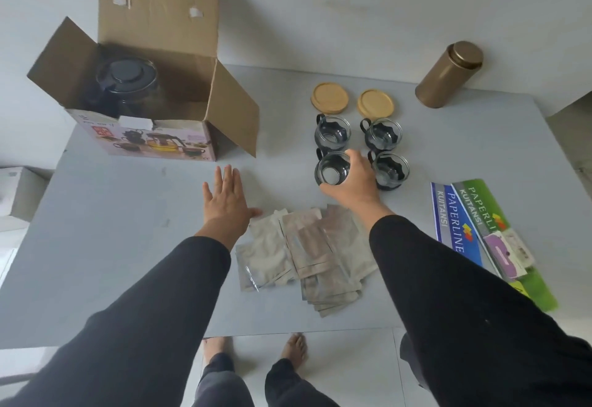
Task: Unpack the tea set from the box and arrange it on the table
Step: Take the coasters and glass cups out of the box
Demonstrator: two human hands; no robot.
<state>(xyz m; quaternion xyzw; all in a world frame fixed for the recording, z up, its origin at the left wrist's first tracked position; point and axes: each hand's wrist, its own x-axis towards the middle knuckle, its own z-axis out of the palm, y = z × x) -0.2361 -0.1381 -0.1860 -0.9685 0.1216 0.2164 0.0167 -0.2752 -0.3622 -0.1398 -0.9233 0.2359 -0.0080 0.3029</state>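
An open cardboard box point(166, 137) stands at the table's far left, with a glass teapot point(128, 86) with a dark lid inside it. Several glass cups in black holders stand in a square at the right. My right hand point(355, 182) grips the near-left cup point(331, 171) from above. The near-right cup point(390, 171) and the two far cups point(332, 132) point(382, 133) stand free. My left hand point(226, 201) hovers flat over the table between the box and the cups, fingers apart and holding nothing.
Two round wooden lids point(329, 98) point(375, 104) lie behind the cups. A gold tin canister point(448, 75) stands at the far right. Several foil sachets point(307, 256) lie between my arms. Receipt booklets point(480, 233) lie on the grey table point(112, 246) at the right.
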